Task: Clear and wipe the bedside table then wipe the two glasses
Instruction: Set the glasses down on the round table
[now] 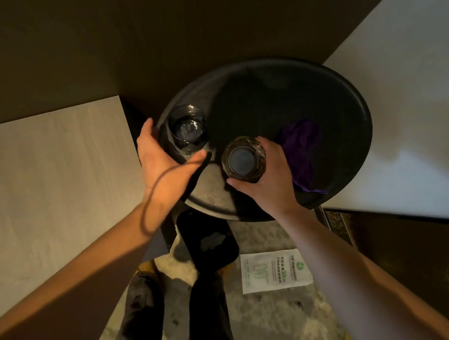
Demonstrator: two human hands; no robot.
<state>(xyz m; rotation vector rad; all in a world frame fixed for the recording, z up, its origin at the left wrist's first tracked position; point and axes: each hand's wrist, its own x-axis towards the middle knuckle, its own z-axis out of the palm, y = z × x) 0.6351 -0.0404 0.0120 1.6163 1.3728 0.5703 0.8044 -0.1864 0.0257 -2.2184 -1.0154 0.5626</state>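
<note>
Glasses are what matter here, and both sit over the round black counter (343,109). One glass (244,159) is near the counter's front edge, gripped from its right side by the right hand (267,186); the thumb curls around the near side and the fingers wrap the far side, so this hand is closed around the glass. Whether its base touches the counter or is lifted off cannot be told from above. The second glass (187,126) stands upright at the counter's left edge, clear and seen straight down its mouth. The left hand (162,167) is just beside it, palm turned toward it, fingers spread and loose, holding nothing; whether the fingertips touch the glass wall is unclear.

A crumpled purple cloth (303,151) lies on the counter right of the gripped glass, partly behind the right hand. A white bed (406,100) borders the counter on the right. Below the counter's front edge, on the floor, stand a dark bin (208,241) and, to its right, a white printed packet (275,271) lying flat.
</note>
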